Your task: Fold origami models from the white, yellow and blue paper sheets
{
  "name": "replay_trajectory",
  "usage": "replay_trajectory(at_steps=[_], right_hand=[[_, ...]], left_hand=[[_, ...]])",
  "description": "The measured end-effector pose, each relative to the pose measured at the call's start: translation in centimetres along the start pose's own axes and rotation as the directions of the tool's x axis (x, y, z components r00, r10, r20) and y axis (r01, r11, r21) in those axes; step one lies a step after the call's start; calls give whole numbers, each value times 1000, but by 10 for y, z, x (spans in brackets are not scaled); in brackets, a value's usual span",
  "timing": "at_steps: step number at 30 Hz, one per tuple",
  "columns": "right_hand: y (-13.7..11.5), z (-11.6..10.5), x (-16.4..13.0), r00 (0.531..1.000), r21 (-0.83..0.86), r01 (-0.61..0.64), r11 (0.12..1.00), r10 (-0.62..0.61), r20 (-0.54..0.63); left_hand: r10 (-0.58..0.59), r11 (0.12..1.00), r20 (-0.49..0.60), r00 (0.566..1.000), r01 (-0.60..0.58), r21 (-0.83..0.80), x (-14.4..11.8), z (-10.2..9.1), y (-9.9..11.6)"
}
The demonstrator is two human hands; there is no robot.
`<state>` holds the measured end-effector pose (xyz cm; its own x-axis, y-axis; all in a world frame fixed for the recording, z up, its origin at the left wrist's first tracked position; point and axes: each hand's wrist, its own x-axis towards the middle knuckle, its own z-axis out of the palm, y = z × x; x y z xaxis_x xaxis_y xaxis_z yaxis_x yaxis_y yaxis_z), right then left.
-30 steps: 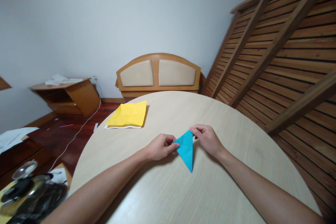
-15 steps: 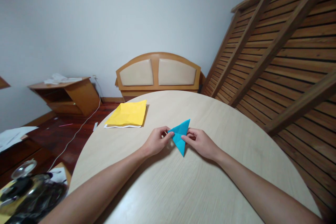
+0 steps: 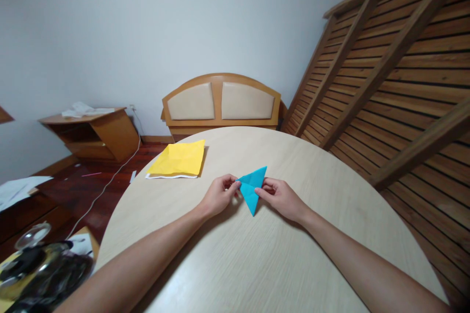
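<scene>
A blue paper [image 3: 252, 189] folded into a triangle sits between my two hands just above the round pale wooden table [image 3: 264, 264]. My left hand [image 3: 219, 194] pinches its left corner with thumb and forefinger. My right hand [image 3: 279, 197] pinches its right edge near the middle. One point of the triangle aims down toward me, another up and to the right.
A sheet of yellow paper [image 3: 178, 159] lies on a white sheet at the table's far left. Behind the table stands a wooden headboard [image 3: 222, 102] against the wall, with slatted wooden frames [image 3: 389, 68] leaning at the right. Dark objects [image 3: 40, 274] sit at lower left.
The blue triangle has been pulled in and turned, so it looks shorter and its upper point leans right. My right hand slid from the top corner down to the right edge.
</scene>
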<state>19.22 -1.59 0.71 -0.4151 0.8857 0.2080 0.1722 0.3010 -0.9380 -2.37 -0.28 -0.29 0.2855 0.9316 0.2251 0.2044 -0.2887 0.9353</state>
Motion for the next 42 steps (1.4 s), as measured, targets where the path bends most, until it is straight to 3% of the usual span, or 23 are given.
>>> replay_trajectory(at_steps=[4, 8, 12, 16, 26, 35, 42], right_hand=[[-1, 0, 1, 998, -50, 31, 998, -34, -55], [0, 2, 2, 983, -111, 50, 993, -69, -171], [-2, 7, -1, 979, -151, 64, 987, -91, -183], [-8, 14, -4, 981, -162, 74, 984, -101, -164], [-8, 16, -5, 971, -203, 170, 964, -199, -133], [1, 15, -5, 975, -93, 154, 984, -167, -149], [-1, 16, -5, 970, -142, 147, 979, -171, -173]], left_hand=[[6, 1000, -85, 996, -4, 23, 1, 0, 0], [142, 975, -213, 967, -99, 200, -3, -3, 6], [309, 879, -46, 950, -266, 396, -9, -1, 12], [397, 800, 65, 916, -380, 465, -11, 2, 12], [389, 869, 195, 900, -429, 248, -18, 7, 17], [323, 940, 168, 932, -336, 61, -18, 7, 13], [283, 955, 177, 943, -294, 41, -19, 7, 14]])
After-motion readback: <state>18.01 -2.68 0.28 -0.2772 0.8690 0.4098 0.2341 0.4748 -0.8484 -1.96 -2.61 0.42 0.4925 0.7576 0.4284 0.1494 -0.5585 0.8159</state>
